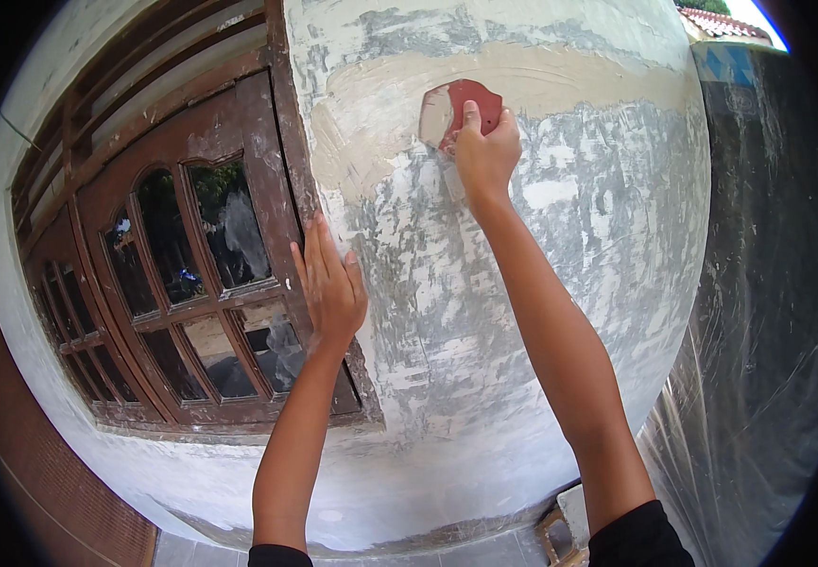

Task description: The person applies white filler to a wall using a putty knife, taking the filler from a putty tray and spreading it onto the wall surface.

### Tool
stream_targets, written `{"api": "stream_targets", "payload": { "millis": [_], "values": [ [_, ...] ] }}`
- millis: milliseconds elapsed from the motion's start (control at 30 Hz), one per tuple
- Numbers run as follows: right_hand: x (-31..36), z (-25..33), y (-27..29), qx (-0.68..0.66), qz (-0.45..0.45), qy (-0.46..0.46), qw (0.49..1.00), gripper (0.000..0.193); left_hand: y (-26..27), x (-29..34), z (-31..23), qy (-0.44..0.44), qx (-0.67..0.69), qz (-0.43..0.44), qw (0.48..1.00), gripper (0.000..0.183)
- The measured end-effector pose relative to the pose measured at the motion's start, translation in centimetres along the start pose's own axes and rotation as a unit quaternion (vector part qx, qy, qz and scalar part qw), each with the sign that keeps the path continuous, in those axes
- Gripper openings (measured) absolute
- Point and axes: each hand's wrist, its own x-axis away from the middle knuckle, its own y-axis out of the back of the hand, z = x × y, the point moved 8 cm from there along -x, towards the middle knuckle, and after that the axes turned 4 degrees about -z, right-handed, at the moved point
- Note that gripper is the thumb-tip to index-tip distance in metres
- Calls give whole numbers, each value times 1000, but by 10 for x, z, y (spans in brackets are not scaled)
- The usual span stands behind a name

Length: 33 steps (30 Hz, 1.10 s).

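My right hand (490,151) grips a red plastic putty scraper (477,102) against the upper part of the wall (484,312), its thumb on the near face. Beige putty coats the scraper's left side. Around it a band of fresh beige putty (579,79) runs across the wall, reaching down toward the window frame. Below that band the surface is patchy grey and white. My left hand (331,288) lies flat, fingers stretched out, over the right edge of the brown wooden window frame (288,123), and holds nothing.
Brown window shutters (158,331) with glass panes fill the left side. A dark sheet with a plastic cover (758,312) hangs at the right. Low down, near my right elbow, stands a white and wooden object (565,529) on grey floor tiles. A brown woven-looking surface (40,454) lies lower left.
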Motion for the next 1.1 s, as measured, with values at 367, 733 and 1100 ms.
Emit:
{"api": "stream_targets", "payload": {
  "millis": [367, 733, 1100],
  "values": [
    [-6, -14, 23, -3, -31, -24, 999, 26, 0, 3, -1, 9, -23, 2, 1000, 58],
    [-30, -25, 40, -16, -27, -104, 994, 25, 2, 4, 1, 20, -31, 5, 999, 58],
    [-29, -33, 18, 58, 67, -11, 996, 31, -5, 3, -1, 11, -20, 7, 1000, 59]
  ]
}}
